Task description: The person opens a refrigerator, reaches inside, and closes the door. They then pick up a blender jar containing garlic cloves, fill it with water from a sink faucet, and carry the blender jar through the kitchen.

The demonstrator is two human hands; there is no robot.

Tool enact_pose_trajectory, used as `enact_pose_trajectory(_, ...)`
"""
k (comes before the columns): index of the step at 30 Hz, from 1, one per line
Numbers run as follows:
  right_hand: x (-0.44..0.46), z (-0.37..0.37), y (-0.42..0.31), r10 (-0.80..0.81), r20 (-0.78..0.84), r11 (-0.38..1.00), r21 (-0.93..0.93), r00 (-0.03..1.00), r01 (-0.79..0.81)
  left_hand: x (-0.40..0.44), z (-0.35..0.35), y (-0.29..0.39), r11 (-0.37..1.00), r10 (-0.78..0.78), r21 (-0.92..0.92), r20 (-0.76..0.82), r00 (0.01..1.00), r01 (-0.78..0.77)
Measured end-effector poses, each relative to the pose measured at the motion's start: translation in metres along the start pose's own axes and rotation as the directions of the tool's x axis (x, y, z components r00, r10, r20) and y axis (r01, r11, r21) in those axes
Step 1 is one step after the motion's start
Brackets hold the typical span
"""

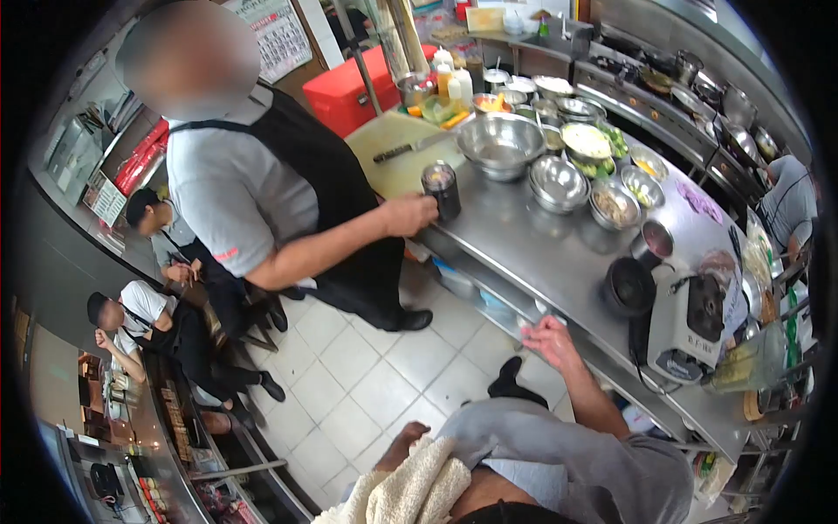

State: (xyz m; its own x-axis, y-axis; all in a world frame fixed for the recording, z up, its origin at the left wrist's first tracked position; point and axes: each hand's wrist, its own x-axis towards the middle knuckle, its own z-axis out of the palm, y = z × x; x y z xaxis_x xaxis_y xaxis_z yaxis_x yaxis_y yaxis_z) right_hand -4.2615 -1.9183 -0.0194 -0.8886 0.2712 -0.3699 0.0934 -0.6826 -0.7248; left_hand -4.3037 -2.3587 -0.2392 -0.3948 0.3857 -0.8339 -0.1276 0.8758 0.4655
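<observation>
My right hand (554,343) is beside the front edge of the steel counter (515,249), its fingers bent but partly apart. I make out nothing held in it. Low in the view, my left hand (408,437) hangs over the tiled floor with its fingers curled in, next to a cream towel (419,485) draped on my shoulder. Across from me, a person in a black apron (301,148) rests a hand (410,215) against a dark cylindrical container (442,189) at the counter's edge.
Steel bowls (502,144), several with food, crowd the counter. A knife (410,147) lies on a cutting board (371,157). A portable stove (690,323) and a black pan (628,286) stand at the right. Two people sit at the left; another person (790,205) is at far right.
</observation>
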Motion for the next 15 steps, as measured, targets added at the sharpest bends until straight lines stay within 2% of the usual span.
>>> enact_pose_trajectory(2,-0.01,-0.012,0.005,0.001,0.026,1.0,-0.012,1.0,-0.001,0.009,0.006,-0.013,0.991,0.113,0.063,0.045,0.993,-0.116)
enact_pose_trajectory(4,-0.018,-0.007,0.0,-0.06,0.02,0.996,-0.06,0.998,0.061,-0.006,0.01,0.004,0.988,-0.066,-0.147,-0.109,0.992,0.05)
enact_pose_trajectory(6,-0.029,-0.003,-0.005,-0.063,0.022,0.996,-0.059,0.998,0.064,-0.018,0.008,0.019,0.955,-0.004,-0.291,-0.221,0.975,-0.061)
enact_pose_trajectory(10,-0.03,-0.013,-0.012,-0.084,0.07,0.984,-0.154,0.994,0.094,-0.043,0.016,0.06,0.891,-0.075,-0.44,-0.393,0.917,-0.115)
enact_pose_trajectory(11,-0.029,-0.016,-0.015,-0.078,0.086,0.982,-0.164,0.993,0.091,-0.047,0.024,0.064,0.881,-0.092,-0.458,-0.413,0.906,-0.12)
enact_pose_trajectory(13,-0.028,-0.025,-0.025,-0.084,0.099,0.948,-0.298,0.992,0.11,-0.05,0.049,0.071,0.86,-0.113,-0.492,-0.439,0.891,-0.133)
enact_pose_trajectory(14,-0.026,-0.036,-0.03,-0.077,0.114,0.945,-0.308,0.99,0.109,-0.051,0.065,0.072,0.871,-0.157,-0.487,-0.407,0.9,-0.068)
enact_pose_trajectory(15,-0.025,-0.049,-0.033,-0.114,0.136,0.904,-0.397,0.984,0.16,-0.052,0.083,0.072,0.878,-0.204,-0.479,-0.373,0.905,0.001)
